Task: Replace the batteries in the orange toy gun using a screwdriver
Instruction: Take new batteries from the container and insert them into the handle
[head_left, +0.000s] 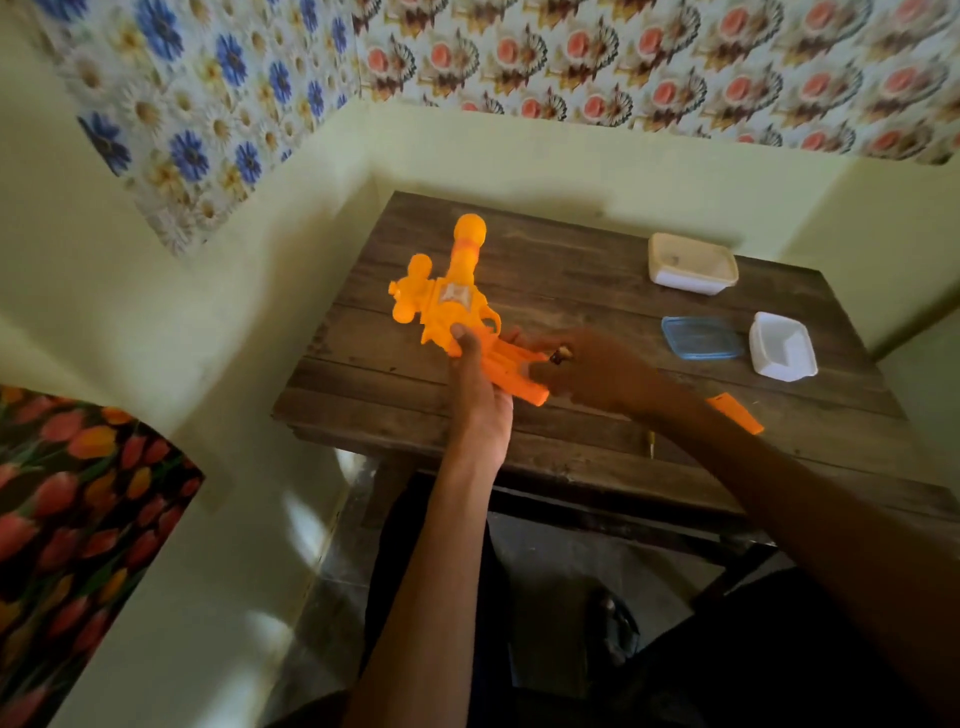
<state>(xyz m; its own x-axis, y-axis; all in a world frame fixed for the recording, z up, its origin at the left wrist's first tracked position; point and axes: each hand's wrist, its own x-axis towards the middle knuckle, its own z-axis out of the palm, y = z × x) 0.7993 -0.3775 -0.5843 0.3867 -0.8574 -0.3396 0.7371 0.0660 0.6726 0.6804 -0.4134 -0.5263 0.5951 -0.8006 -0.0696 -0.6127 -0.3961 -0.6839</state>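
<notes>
Wooden surface (571, 291) in a papered corner; left grip (480, 395) clasps the orange toy gun (452, 306) above it; right grip (587, 369) pinches a likely battery (562, 356) at the handle; best seat it squarely, polarity matched.
</notes>
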